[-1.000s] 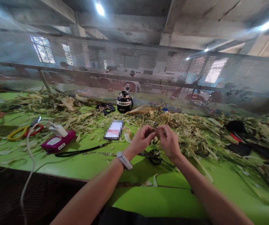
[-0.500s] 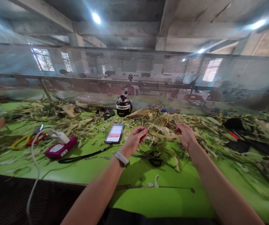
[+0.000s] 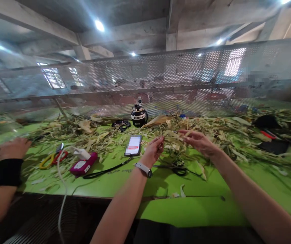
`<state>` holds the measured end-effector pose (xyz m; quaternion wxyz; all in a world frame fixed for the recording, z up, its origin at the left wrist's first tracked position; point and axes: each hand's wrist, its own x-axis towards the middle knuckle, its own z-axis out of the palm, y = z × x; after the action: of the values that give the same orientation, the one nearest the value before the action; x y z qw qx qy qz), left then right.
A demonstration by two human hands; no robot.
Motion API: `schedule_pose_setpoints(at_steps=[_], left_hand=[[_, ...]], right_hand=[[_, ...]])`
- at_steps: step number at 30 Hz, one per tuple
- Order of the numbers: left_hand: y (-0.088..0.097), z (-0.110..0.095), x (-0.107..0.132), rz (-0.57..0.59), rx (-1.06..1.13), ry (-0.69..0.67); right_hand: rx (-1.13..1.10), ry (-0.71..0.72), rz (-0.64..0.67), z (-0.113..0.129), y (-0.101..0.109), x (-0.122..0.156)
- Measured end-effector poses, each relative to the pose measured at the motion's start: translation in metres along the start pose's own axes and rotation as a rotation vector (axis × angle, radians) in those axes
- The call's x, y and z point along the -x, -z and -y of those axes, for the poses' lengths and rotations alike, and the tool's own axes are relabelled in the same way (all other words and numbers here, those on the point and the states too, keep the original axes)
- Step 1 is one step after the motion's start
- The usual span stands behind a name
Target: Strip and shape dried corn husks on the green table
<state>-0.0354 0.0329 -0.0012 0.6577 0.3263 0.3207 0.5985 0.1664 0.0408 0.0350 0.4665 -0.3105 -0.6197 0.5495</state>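
Note:
My left hand [image 3: 153, 151], with a white watch on its wrist, hovers over a heap of dried corn husk strips [image 3: 206, 130] on the green table [image 3: 165, 210]. Its fingers are pinched together on a thin husk strip [image 3: 174, 138]. My right hand [image 3: 198, 141] is a little to the right, fingers curled, pinching the other end of that strip. Black scissors [image 3: 177, 169] lie on the table just below both hands. A phone [image 3: 133, 145] lies left of my left hand.
A black jug [image 3: 138, 116] stands at the back by the perforated metal screen [image 3: 145, 81]. A pink device [image 3: 83, 165] with a white cable, and red and yellow scissors [image 3: 51, 158], lie at the left. Another person's hand [image 3: 13, 148] and black-sleeved wrist rest at the far left.
My hands drew apart from a close pinch, then came nearer again with a strip between them. The view swung left, showing more of the other person's arm.

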Motion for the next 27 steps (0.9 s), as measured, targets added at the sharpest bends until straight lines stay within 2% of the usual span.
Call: schedule_pose_setpoints(at_steps=[4,7,11,17,23,27], left_hand=[[0.002,0.007,0.000,0.005,-0.059,-0.014],[0.001,0.009,0.002,0.000,-0.120,-0.050],[-0.001,0.012,0.004,-0.037,-0.210,-0.112],[0.003,0.015,-0.001,-0.072,-0.282,-0.156],[0.007,0.014,-0.005,-0.092,-0.311,-0.171],[0.007,0.013,-0.007,-0.088,-0.328,-0.202]], right_hand=[[-0.121,0.026,-0.130,-0.002,-0.006,0.001],[-0.107,0.048,-0.111,0.001,-0.014,0.002],[0.049,0.057,-0.115,0.002,-0.024,0.001],[0.265,0.086,-0.225,-0.014,-0.031,-0.012],[0.382,0.027,-0.162,-0.016,-0.038,-0.022],[0.488,0.116,-0.172,-0.024,-0.048,-0.026]])
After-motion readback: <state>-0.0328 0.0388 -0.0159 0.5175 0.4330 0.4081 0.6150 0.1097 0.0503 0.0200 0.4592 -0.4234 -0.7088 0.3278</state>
